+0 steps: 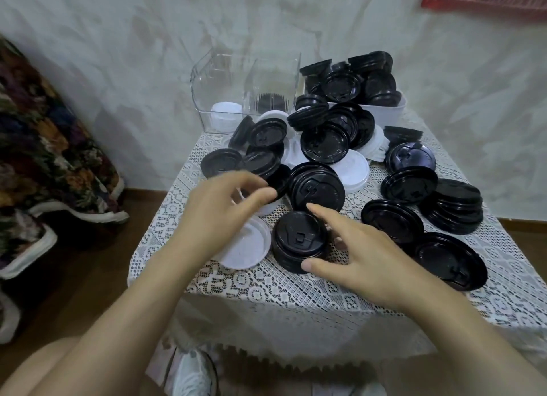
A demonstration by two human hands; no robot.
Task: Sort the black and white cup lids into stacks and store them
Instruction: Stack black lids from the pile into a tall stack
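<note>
Head: right hand (364, 253) grips black lid stack (297, 243).

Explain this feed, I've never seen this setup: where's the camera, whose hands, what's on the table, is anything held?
No machine here: a person works bare-handed, and the single picture comes from a camera on their head, looking down. The right hand has thumb and fingers round a short black stack. The left hand is blurred, fingers curled above a white lid; whether it holds it is unclear. Loose black and white lids cover the lace cloth. At the back stand a clear bin and a white tub heaped with black lids.
</note>
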